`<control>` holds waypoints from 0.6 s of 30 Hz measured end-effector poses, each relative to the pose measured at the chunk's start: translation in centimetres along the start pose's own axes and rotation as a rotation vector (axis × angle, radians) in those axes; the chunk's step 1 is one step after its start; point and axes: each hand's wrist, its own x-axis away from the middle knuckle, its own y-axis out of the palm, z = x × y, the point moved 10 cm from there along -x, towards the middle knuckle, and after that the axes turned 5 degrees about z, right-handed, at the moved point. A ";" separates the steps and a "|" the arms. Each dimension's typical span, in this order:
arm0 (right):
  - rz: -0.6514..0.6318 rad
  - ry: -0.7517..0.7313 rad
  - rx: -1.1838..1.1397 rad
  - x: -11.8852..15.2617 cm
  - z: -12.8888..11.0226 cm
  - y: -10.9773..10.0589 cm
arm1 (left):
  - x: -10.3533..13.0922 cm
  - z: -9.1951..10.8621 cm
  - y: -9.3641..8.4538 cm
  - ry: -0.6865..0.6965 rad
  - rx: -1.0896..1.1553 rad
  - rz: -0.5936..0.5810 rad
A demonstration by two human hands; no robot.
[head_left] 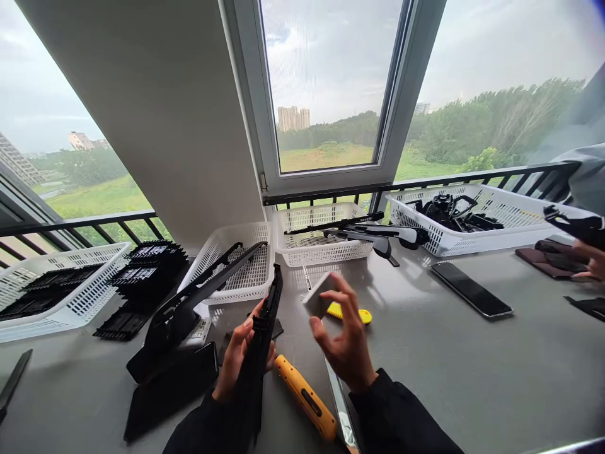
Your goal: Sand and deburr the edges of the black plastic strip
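My left hand [234, 362] is closed around a long, narrow black plastic part [259, 350], which stands tilted with its upper end pointing away from me. My right hand [347, 340] hovers over the table, fingers curved and thumb apart from them. Just beyond its fingertips is a small grey block [316, 297]; whether they touch it I cannot tell. Partly behind the right hand lies a yellow cutter [364, 316]. Between my forearms rest an orange-handled tool [305, 396] and a silver metal strip [341, 410].
White baskets [246, 292] with black parts line the window side. At left are stacked black parts [142, 277], a large black trim piece [163, 331] and a dark flat panel [172, 394]. A phone [470, 290] lies right; another person's hand [590, 258] shows at the right edge.
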 end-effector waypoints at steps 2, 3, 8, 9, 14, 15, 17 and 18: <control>-0.299 -0.005 0.007 1.2 0.4 3.3 | -0.4 0.3 -1.0 0.027 0.004 0.072; -0.399 0.001 0.015 1.8 0.7 4.3 | -0.6 0.5 -1.3 0.038 0.006 0.097; -0.396 0.039 0.024 1.6 1.3 4.7 | -1.0 0.3 -1.8 0.050 -0.008 0.132; -0.421 0.048 0.045 1.8 1.2 4.9 | -1.1 0.2 -1.8 0.046 -0.017 0.134; -0.631 0.103 0.340 7.8 1.5 6.4 | -2.0 -0.8 -2.8 0.047 -0.061 0.153; -0.634 0.089 0.394 9.6 1.7 6.3 | -2.2 -1.0 -3.2 0.051 -0.064 0.158; -0.637 0.048 0.490 13.0 2.2 6.3 | -2.6 -1.4 -3.8 0.059 -0.062 0.162; -0.626 0.067 0.500 14.4 2.7 6.0 | -2.8 -1.5 -4.0 0.065 -0.058 0.160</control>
